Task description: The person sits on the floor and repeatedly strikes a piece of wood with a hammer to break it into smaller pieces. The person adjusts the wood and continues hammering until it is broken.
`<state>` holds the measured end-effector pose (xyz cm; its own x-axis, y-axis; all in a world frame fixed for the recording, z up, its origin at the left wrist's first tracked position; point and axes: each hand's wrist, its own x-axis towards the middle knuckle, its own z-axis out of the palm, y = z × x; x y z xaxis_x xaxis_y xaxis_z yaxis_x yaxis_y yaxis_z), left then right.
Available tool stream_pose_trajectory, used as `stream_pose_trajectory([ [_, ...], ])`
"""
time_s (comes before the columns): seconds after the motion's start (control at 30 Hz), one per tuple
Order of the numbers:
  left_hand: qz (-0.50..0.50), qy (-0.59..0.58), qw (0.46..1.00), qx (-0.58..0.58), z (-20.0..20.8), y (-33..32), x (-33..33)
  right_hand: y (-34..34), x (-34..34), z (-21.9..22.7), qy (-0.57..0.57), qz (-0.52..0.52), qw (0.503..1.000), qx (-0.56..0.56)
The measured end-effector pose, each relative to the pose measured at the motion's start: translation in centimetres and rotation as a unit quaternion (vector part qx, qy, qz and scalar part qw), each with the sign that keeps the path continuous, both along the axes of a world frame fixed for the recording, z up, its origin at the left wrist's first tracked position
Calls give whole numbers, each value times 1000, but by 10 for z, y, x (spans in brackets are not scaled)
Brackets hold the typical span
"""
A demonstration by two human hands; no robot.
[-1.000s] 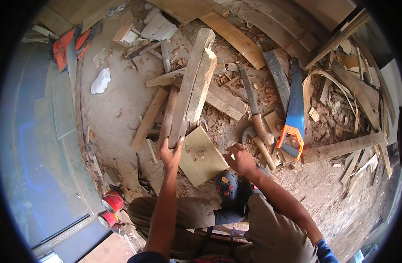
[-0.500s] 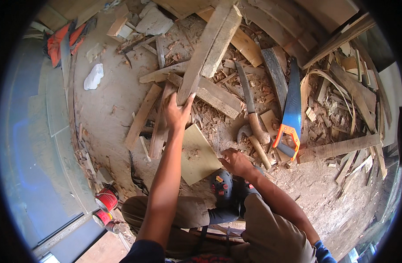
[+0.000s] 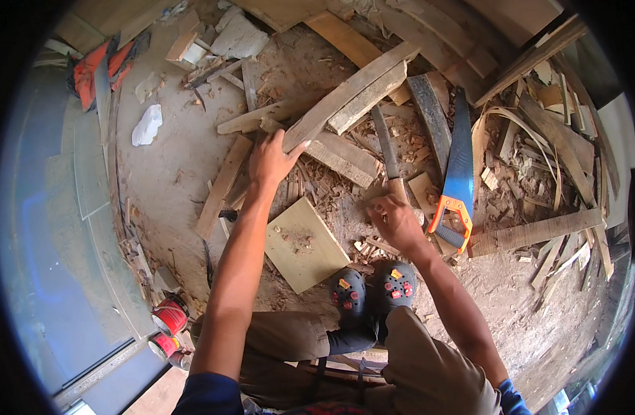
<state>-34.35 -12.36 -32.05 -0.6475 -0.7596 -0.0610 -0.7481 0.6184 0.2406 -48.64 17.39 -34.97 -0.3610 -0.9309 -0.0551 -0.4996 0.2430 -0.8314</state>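
Note:
A rough wooden beam point(image 3: 359, 90), with a shorter piece along its side, slants toward the far right across other scraps. Around its near end is my left hand point(image 3: 271, 158), closed with the thumb on the right side. My right hand point(image 3: 395, 220) is closed over the wooden handle of a machete point(image 3: 384, 142), whose dark blade points away from me. The hand hides most of that handle and the spot where a hammer lay. Just right of it lies a handsaw point(image 3: 458, 166) with a blue blade and orange-and-black grip. A square plywood offcut point(image 3: 305, 242) is below my left hand.
My feet in dark clogs point(image 3: 393, 285) are close to the plywood. Planks and chips litter the dirt floor, with a long board point(image 3: 535, 233) at the right. Red cans point(image 3: 169, 317) stand at the lower left, near a blue-grey panel point(image 3: 68, 256).
The beam's far end has swung down and right in my left hand. My right hand has moved from near my feet up to the machete handle. The plywood has shifted slightly left.

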Motion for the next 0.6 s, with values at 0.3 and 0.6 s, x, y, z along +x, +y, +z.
stream_pose_trajectory([
  [0.3,10,-75,997,-12,5,4,-28,16,-18,8,-6,-103,995,-2],
  [0.6,5,25,999,-23,-16,4,-1,24,-19,9,-29,-105,994,16],
])
